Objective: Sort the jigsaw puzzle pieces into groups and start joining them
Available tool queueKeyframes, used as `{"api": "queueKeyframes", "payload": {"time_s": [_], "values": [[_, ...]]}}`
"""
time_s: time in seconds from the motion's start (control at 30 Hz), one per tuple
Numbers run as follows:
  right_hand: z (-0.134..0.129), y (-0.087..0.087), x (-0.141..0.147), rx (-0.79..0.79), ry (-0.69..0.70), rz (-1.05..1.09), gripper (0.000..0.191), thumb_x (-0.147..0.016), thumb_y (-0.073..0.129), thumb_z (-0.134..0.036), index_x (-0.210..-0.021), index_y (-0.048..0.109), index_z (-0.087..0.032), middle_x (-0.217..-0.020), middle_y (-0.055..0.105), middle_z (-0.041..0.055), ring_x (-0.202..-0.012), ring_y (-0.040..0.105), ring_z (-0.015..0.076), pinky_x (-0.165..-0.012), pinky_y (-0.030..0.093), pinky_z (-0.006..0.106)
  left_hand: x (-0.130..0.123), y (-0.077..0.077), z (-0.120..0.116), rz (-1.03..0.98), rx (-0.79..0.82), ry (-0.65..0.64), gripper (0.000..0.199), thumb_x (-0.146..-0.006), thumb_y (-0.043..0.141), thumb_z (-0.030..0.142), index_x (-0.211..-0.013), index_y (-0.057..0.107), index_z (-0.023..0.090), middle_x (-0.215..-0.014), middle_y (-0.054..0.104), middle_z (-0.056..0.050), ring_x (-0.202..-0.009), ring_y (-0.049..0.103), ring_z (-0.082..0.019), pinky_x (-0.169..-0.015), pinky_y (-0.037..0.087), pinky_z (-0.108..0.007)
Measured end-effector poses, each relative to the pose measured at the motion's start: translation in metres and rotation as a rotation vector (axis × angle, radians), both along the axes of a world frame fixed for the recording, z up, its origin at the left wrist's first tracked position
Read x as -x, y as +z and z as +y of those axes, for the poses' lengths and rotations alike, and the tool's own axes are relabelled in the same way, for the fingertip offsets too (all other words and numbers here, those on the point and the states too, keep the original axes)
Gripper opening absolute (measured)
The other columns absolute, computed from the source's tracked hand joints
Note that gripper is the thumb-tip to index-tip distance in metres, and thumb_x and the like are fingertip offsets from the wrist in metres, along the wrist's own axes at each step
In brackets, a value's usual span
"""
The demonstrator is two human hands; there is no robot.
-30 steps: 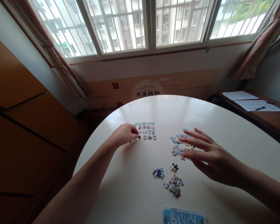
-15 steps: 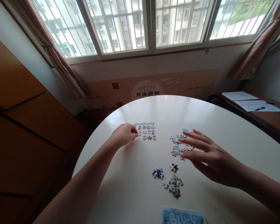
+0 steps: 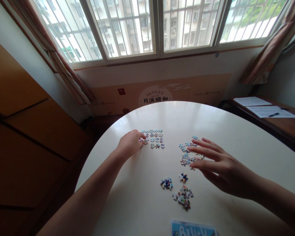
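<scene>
My left hand [image 3: 130, 144] is at the left end of neat rows of small jigsaw puzzle pieces [image 3: 157, 140]. Its thumb and index finger close around a puzzle piece [image 3: 146, 141] at the tabletop; the other fingers curl out of sight. Over on the right, my right hand [image 3: 218, 164] is open, fingers spread, with the tips over a loose spread of puzzle pieces [image 3: 186, 159], partly covering it. Nearer to me lie a heap of pieces [image 3: 183, 197] and two small dark-blue clusters, one to the left [image 3: 166, 183] and one above [image 3: 183, 177].
All the pieces lie on a round white table [image 3: 127, 203]. A blue puzzle box or card [image 3: 193, 228] is cut off at the bottom edge. To the right, papers [image 3: 270, 111] and a pen rest on a brown desk. Barred windows [image 3: 123, 29] are behind.
My left thumb and index finger have shifted slightly up and loosened a little around the piece at the row's left end. My right hand has stayed almost still.
</scene>
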State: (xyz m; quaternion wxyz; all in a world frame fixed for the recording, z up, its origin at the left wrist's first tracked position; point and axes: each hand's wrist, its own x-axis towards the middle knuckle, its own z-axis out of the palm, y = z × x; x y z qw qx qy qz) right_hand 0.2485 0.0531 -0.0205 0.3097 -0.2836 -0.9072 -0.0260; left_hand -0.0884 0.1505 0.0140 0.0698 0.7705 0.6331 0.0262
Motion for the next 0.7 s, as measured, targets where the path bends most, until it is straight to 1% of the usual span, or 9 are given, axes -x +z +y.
{"api": "queueKeyframes", "payload": {"time_s": [0.23, 0.43, 0.57, 0.7], "values": [[0.0, 0.0, 0.0, 0.005, 0.004, -0.017, 0.032, -0.093, 0.057, -0.007, -0.112, 0.069, -0.029, -0.144, 0.06, 0.0043, -0.144, 0.044, 0.0294, -0.116, 0.038, 0.063, 0.0, 0.002, 0.0, 0.016, 0.01, -0.02, 0.018, -0.087, 0.063, 0.027, -0.098, 0.077, 0.026, -0.107, 0.068, -0.007, -0.099, 0.063, -0.024, -0.077, 0.045, -0.03], [0.0, 0.0, 0.0, 0.016, 0.001, -0.006, 0.031, -0.093, 0.058, -0.008, -0.111, 0.071, -0.03, -0.143, 0.061, 0.0037, -0.142, 0.046, 0.0291, -0.117, 0.038, 0.061, 0.0, 0.003, 0.001, 0.014, 0.011, -0.024, 0.014, -0.087, 0.064, 0.03, -0.094, 0.074, 0.023, -0.106, 0.068, -0.006, -0.094, 0.063, -0.023, -0.073, 0.043, -0.029], [0.001, -0.001, 0.0, 0.015, 0.004, -0.02, 0.029, -0.094, 0.056, -0.008, -0.109, 0.071, -0.028, -0.144, 0.059, 0.0055, -0.143, 0.045, 0.0297, -0.115, 0.04, 0.062, 0.004, 0.009, -0.001, -0.004, -0.011, -0.046, 0.013, -0.088, 0.062, 0.029, -0.091, 0.073, 0.022, -0.106, 0.068, -0.006, -0.093, 0.062, -0.022, -0.075, 0.044, -0.03], [0.001, -0.003, 0.0, 0.007, 0.016, -0.022, 0.029, -0.095, 0.055, -0.009, -0.11, 0.07, -0.027, -0.144, 0.059, 0.0069, -0.143, 0.044, 0.0305, -0.113, 0.042, 0.063, 0.002, 0.017, -0.007, -0.02, -0.065, -0.051, 0.01, -0.086, 0.064, 0.026, -0.086, 0.074, 0.023, -0.102, 0.07, -0.004, -0.092, 0.063, -0.021, -0.075, 0.044, -0.029]]}}
